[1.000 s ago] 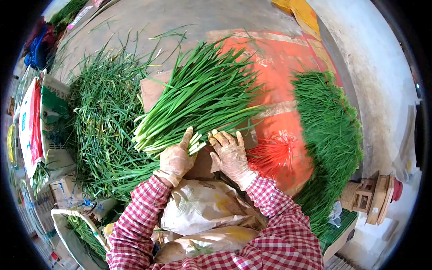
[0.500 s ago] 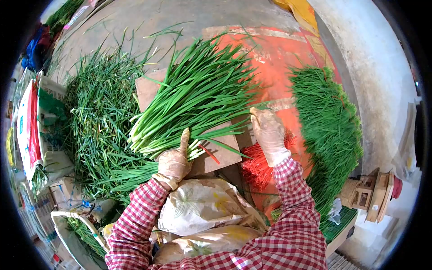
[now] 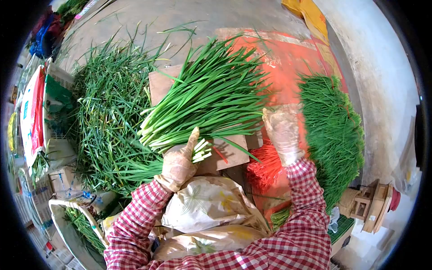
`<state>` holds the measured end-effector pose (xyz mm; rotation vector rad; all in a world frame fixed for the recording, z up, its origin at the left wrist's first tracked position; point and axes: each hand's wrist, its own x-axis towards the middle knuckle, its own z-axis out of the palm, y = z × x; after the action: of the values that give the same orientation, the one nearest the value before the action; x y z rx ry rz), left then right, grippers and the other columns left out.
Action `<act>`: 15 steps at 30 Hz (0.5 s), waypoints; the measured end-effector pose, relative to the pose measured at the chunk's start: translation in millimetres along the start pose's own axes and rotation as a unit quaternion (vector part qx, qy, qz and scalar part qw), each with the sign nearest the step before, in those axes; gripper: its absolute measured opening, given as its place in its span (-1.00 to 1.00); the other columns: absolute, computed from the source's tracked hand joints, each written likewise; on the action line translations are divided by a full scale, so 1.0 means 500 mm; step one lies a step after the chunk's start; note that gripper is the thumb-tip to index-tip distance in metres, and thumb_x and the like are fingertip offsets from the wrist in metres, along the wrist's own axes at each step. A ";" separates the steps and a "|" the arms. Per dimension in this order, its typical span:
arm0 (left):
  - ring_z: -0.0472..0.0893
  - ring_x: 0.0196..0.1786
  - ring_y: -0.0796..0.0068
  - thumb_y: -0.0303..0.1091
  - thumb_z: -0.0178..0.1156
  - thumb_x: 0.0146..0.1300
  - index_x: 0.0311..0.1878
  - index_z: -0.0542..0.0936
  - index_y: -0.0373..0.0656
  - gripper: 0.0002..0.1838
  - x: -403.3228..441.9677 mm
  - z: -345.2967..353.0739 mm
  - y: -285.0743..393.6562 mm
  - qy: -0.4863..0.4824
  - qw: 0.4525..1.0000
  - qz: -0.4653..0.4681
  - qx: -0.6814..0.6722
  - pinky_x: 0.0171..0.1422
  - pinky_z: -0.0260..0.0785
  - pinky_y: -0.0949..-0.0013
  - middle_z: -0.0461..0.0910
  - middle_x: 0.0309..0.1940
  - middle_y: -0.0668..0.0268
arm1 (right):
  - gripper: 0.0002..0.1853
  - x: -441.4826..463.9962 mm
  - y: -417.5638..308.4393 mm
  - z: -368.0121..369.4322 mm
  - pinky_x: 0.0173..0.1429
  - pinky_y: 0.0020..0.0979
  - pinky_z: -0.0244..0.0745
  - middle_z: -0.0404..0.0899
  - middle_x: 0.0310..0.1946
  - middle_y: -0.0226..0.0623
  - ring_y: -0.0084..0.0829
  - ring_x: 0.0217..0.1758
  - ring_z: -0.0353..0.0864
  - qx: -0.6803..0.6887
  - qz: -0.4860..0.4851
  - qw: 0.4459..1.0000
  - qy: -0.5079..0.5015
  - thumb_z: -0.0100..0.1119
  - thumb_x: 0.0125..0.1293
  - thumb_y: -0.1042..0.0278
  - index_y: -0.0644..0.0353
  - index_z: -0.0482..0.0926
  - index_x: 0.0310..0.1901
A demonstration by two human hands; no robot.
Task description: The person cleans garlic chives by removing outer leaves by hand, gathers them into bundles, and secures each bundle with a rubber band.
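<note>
Left hand point(image 3: 178, 165): closed round pale-ended stems point(image 3: 201, 152), forefinger extended.
Right hand point(image 3: 283, 133): shifted rightward within 1 s; grip unclear.
Green bundle point(image 3: 211, 94): just beyond left hand.
Stem-holding: seemingly down to 1 hand.

Light is bright — the wall point(image 3: 360, 58) partly washed out — while fisheye distortion bends the edges.

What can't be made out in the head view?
Head view:
Right hand in a pale stained glove: its back hides anything within.
Left hand, similarly gloved: its back hides the palm.
Flat brown board: partly hidden under long green leafy stalks.
Yellow-orange sheeting: cut off by the top edge.
</note>
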<state>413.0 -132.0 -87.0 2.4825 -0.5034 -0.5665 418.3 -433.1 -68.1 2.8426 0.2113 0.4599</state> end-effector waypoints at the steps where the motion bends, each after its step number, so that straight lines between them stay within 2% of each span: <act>1: 0.63 -0.28 0.21 -0.47 0.31 -0.01 0.31 0.35 0.00 -0.27 -0.017 0.008 -0.010 0.099 0.994 0.039 -0.032 -0.18 0.47 0.30 0.63 -0.33 0.12 | -0.85 0.005 0.002 -0.023 -0.33 -0.27 0.38 0.43 -0.61 -0.34 -0.33 -0.45 0.49 0.001 -0.003 1.000 0.002 0.09 0.28 0.22 0.04 0.57 -0.37; 3: 0.61 -0.31 0.44 -0.50 0.28 0.07 0.09 0.55 -0.14 -0.56 -0.044 0.000 -0.021 0.126 0.978 -0.028 -0.162 -0.20 0.45 0.44 0.64 -0.34 0.26 | -0.88 0.017 0.006 -0.065 -0.20 -0.26 0.42 0.52 -0.53 -0.30 -0.27 -0.43 0.50 0.066 -0.011 0.997 0.044 0.16 0.25 0.25 0.04 0.63 -0.29; 4: 0.56 -0.34 0.60 -0.51 0.23 0.16 -0.05 0.60 -0.23 -0.74 -0.048 -0.008 -0.024 0.141 0.943 -0.114 -0.280 -0.23 0.43 0.53 0.62 -0.38 0.37 | -0.84 0.019 0.006 -0.085 -0.22 -0.29 0.39 0.49 -0.49 -0.37 -0.34 -0.38 0.48 0.031 -0.040 0.996 0.070 0.23 0.18 0.32 0.02 0.65 -0.18; 5: 0.50 -0.47 0.65 -0.47 0.19 0.23 -0.13 0.60 -0.22 -0.84 -0.048 -0.023 -0.021 0.204 0.917 -0.114 -0.323 -0.36 0.39 0.57 0.55 -0.50 0.44 | -0.84 0.024 0.005 -0.109 -0.22 -0.29 0.39 0.49 -0.49 -0.37 -0.34 -0.38 0.48 0.035 -0.047 0.995 0.076 0.23 0.18 0.32 0.02 0.65 -0.18; 7: 0.48 -0.43 0.68 -0.47 0.21 0.19 -0.13 0.60 -0.25 -0.82 -0.062 -0.089 -0.023 0.181 0.882 -0.182 -0.395 -0.34 0.36 0.53 0.59 -0.45 0.43 | -0.69 0.034 0.001 -0.159 -0.25 -0.31 0.34 0.44 -0.46 -0.41 -0.40 -0.35 0.46 -0.074 -0.030 0.993 0.091 0.28 0.12 0.39 0.00 0.65 -0.05; 8: 0.40 -0.50 0.72 -0.47 0.19 0.21 -0.14 0.59 -0.28 -0.83 -0.070 -0.109 -0.028 0.190 0.866 -0.181 -0.425 -0.43 0.29 0.58 0.52 -0.50 0.46 | -0.57 0.036 0.005 -0.178 -0.21 -0.30 0.33 0.36 -0.46 -0.42 -0.41 -0.31 0.42 -0.061 -0.035 0.993 0.090 0.27 0.16 0.27 -0.13 0.55 0.11; 9: 0.37 -0.58 0.74 -0.45 0.17 0.22 -0.15 0.59 -0.27 -0.84 -0.075 -0.120 -0.040 0.197 0.855 -0.186 -0.442 -0.50 0.24 0.58 0.50 -0.57 0.46 | -0.57 0.048 0.009 -0.198 -0.21 -0.30 0.33 0.36 -0.46 -0.42 -0.41 -0.31 0.42 -0.055 -0.043 0.993 0.098 0.27 0.16 0.27 -0.13 0.55 0.11; 11: 0.36 -0.64 0.71 -0.43 0.16 0.23 -0.21 0.58 -0.25 -0.88 -0.098 -0.143 -0.060 0.193 0.869 -0.189 -0.415 -0.56 0.22 0.56 0.48 -0.63 0.47 | -0.58 0.076 0.014 -0.239 -0.28 -0.32 0.28 0.36 -0.50 -0.43 -0.43 -0.42 0.38 0.015 -0.039 0.985 0.166 0.30 0.08 0.45 -0.06 0.63 0.04; 12: 0.40 -0.70 0.62 -0.51 0.18 0.19 -0.32 0.52 -0.27 -0.96 -0.108 -0.148 -0.063 0.209 0.851 -0.200 -0.439 -0.63 0.23 0.53 0.48 -0.62 0.39 | -0.58 0.089 0.017 -0.252 -0.28 -0.32 0.28 0.36 -0.50 -0.43 -0.43 -0.42 0.38 0.024 -0.052 0.984 0.171 0.30 0.08 0.45 -0.06 0.63 0.04; 13: 0.41 -0.70 0.61 -0.51 0.18 0.19 -0.30 0.53 -0.28 -0.95 -0.124 -0.162 -0.061 0.208 0.858 -0.209 -0.421 -0.62 0.25 0.53 0.49 -0.60 0.37 | -0.57 0.104 0.019 -0.263 -0.26 -0.31 0.29 0.36 -0.49 -0.43 -0.42 -0.42 0.37 0.040 -0.059 0.981 0.179 0.29 0.09 0.45 -0.07 0.62 0.05; 15: 0.42 -0.69 0.61 -0.51 0.17 0.18 -0.26 0.54 -0.30 -0.91 -0.145 -0.164 -0.076 0.192 0.840 -0.168 -0.479 -0.61 0.26 0.53 0.49 -0.61 0.36 | -0.56 0.133 0.007 -0.285 -0.24 -0.30 0.29 0.37 -0.49 -0.42 -0.41 -0.41 0.37 0.058 -0.076 0.977 0.189 0.29 0.09 0.45 -0.08 0.61 0.07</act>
<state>400.8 -34.4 -25.1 1.6153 0.3398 -0.3033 434.5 -392.4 83.2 2.7955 0.5368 0.9809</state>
